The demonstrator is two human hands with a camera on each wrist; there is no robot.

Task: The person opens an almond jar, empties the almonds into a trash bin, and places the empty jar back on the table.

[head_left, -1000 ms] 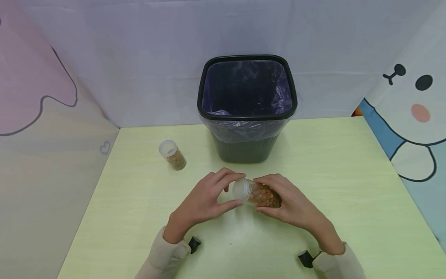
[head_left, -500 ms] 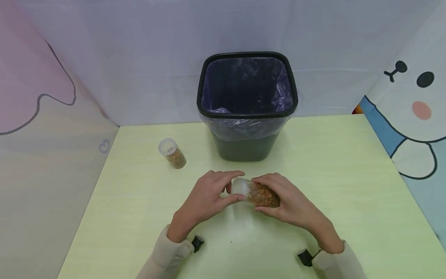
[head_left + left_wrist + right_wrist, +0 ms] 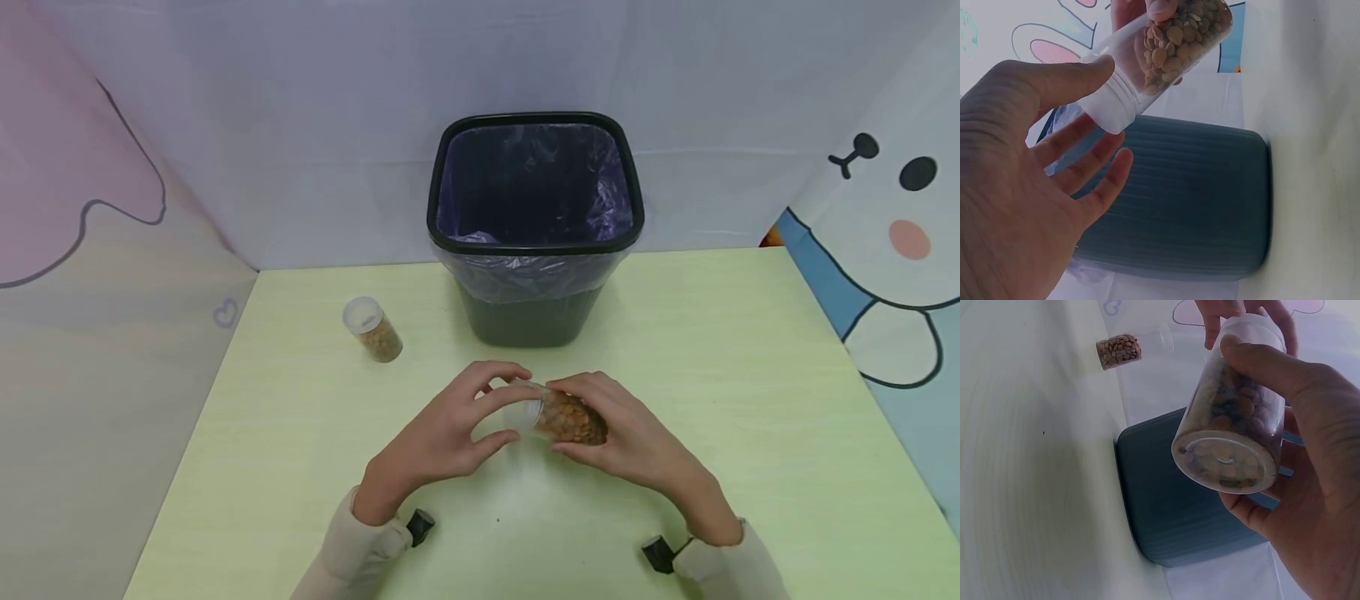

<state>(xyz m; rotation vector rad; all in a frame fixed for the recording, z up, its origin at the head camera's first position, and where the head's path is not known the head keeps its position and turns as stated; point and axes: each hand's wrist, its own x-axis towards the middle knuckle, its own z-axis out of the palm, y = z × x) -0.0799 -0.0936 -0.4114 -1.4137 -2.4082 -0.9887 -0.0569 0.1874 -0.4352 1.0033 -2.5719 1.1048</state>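
My right hand grips the body of a clear plastic jar that lies tilted on its side, lid toward the left. Brown, flat, bean-like pieces fill much of it, gathered toward the base in the left wrist view. Around the white lid my left hand is spread, thumb and fingers apart. The left wrist view has the thumb over the lid's near side, with several fairly straight fingers beyond it; whether they touch it I cannot tell. In the right wrist view the jar's round base faces the camera.
A second, smaller-looking jar with brown pieces and a whitish lid stands on the pale green table at the left. Behind the hands stands a dark bin with a plastic liner. A white cloth wall rises at the back.
My left thumb, against the lid half a second ago, now stands away from it, and the left fingers have shifted over the lid. My right hand keeps its hold on the jar.
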